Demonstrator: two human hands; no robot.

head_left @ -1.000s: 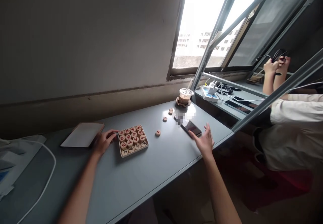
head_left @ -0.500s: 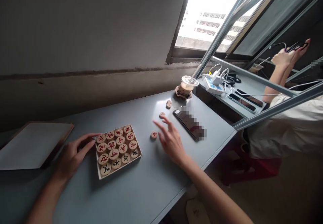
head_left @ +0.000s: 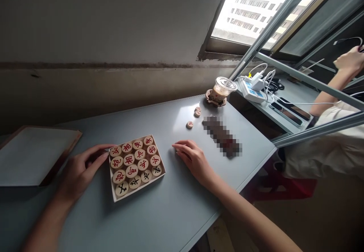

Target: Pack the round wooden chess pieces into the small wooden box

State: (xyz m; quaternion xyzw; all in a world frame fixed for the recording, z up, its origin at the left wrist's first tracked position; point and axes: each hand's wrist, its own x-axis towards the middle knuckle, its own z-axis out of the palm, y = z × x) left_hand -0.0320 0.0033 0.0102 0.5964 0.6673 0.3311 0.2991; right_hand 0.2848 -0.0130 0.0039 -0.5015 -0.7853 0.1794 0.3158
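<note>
A shallow box (head_left: 142,191) holding several round wooden chess pieces with red and black characters sits on the grey table (head_left: 176,214). My left hand (head_left: 79,172) rests against the box's left edge, fingers stretched out and touching it. Just right of the box, my right hand (head_left: 192,159) lies on the table with its fingers curled down over the spot where a loose piece lay; that piece is hidden beneath them. Farther back lie one loose piece (head_left: 189,124) and two more pieces (head_left: 197,111) close together.
The box lid (head_left: 34,155) lies at the far left. A phone (head_left: 222,136) lies right of my hand, with a lidded drink cup (head_left: 222,88) on a coaster behind it. On the neighbouring desk are a power strip (head_left: 251,91) and phones (head_left: 290,110). Another person (head_left: 327,149) sits there.
My right hand came left from the phone to the loose piece beside the box and curled its fingers over it. My left hand stayed at the box edge. The view shifted.
</note>
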